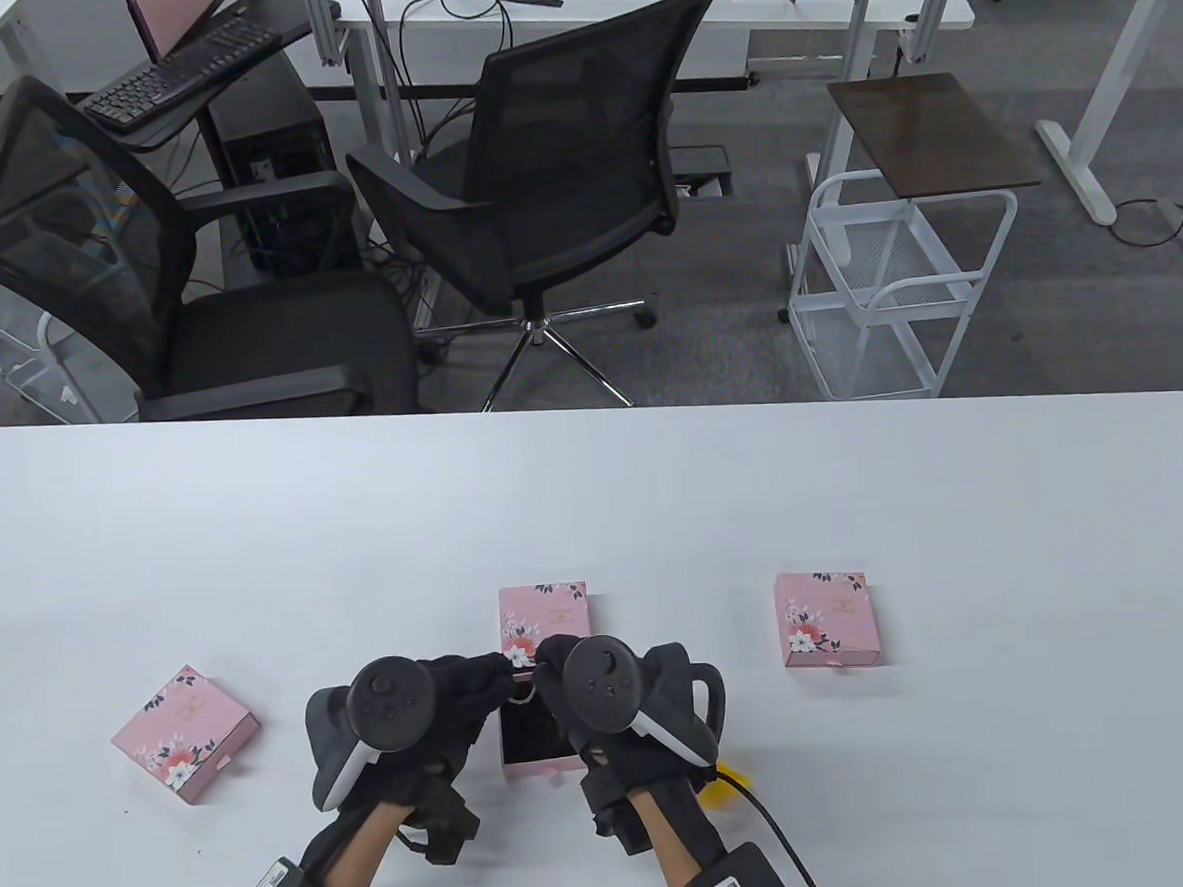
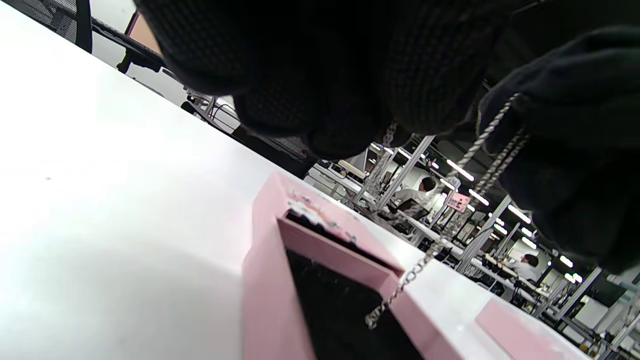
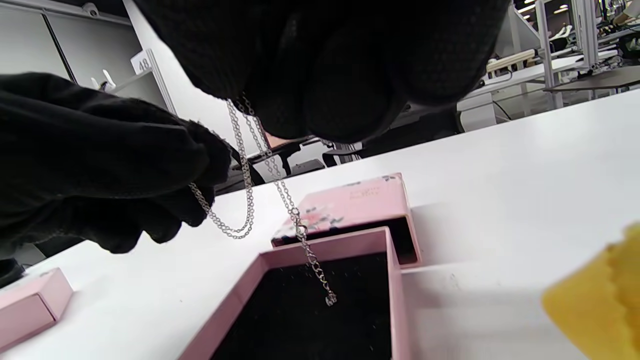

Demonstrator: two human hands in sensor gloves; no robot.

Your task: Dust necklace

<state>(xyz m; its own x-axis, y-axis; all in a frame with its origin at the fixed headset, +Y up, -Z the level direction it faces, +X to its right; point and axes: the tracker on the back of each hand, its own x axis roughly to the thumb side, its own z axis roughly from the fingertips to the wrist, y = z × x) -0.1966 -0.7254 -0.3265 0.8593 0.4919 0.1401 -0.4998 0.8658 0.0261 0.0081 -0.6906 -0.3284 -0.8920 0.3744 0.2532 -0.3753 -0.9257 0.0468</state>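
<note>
Table view: both gloved hands meet over an open pink drawer box (image 1: 531, 738) near the counter's (image 1: 656, 520) front edge, roughly at 6 o'clock of the surface. The left hand (image 1: 437, 703) and right hand (image 1: 607, 703) have their fingertips close together above the box; its floral sleeve (image 1: 544, 615) lies just beyond, at 12 o'clock from the tray. Two more closed pink boxes sit apart, one at 9 o'clock (image 1: 184, 734) and one at 3 o'clock (image 1: 827, 617). A scrap of yellow cloth (image 1: 725, 784) peeks out at the right wrist.

Left wrist view: the necklace (image 2: 480, 145) runs from the left fingers (image 2: 350, 115) across to the right glove, and a loose tail drops toward the dark tray lining (it looks not to touch it).

Right wrist view: the right fingers (image 3: 325, 90) pinch the silver chain near the top; the left fingers (image 3: 195, 165) are closed on another stretch at 9 o'clock, so a short loop sags between them. The clasp end (image 3: 327, 297) hangs straight down, its long axis vertical, over the tray at 6 o'clock from the right fingers. The yellow cloth (image 3: 600, 295) lies at 4 o'clock, nearer the right hand; I judge that hand would have to let go to take it, leaving the left to hold the chain.
</note>
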